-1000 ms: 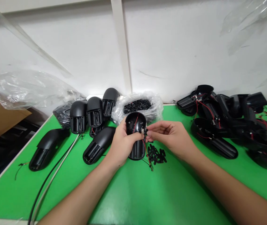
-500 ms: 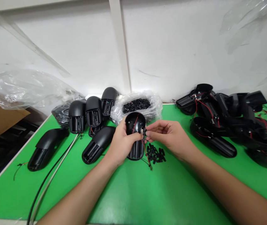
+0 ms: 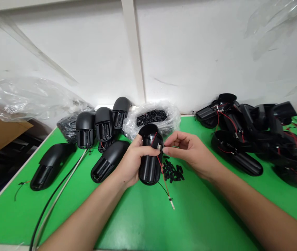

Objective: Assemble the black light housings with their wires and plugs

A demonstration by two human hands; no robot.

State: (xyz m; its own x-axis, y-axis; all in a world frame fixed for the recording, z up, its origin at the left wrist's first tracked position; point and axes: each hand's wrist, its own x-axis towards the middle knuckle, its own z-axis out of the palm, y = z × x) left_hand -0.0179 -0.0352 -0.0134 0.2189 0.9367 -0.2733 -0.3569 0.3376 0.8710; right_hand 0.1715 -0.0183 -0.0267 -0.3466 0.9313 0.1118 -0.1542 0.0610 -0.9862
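My left hand (image 3: 130, 158) is closed around a black plastic housing (image 3: 149, 169), with the thumb across its middle and the hollow inner side facing up. Close to the thumb tip, a small pale connector (image 3: 159, 146) shows at the housing's right edge. A red wire runs through the shell and hangs out to a white-tipped lead (image 3: 172, 203) over the table. My right hand (image 3: 181, 146) pinches at the housing's right edge; a tiny dark bit, apparently a small black plastic piece, sits between finger and thumb. Just below lies a pile of small black plastic pieces (image 3: 173, 170).
Several similar black housings (image 3: 108, 164) lie on the green table (image 3: 148, 223) at left, near two cables (image 3: 59, 195). A clear bag of small black parts (image 3: 173, 122) stands behind my hands. More wired housings (image 3: 238, 153) are heaped at right, before a white wall.
The housing has tilted and come slightly nearer to me in my left hand. Its hanging wire lead now reaches lower. My right hand stays at the housing's right edge.
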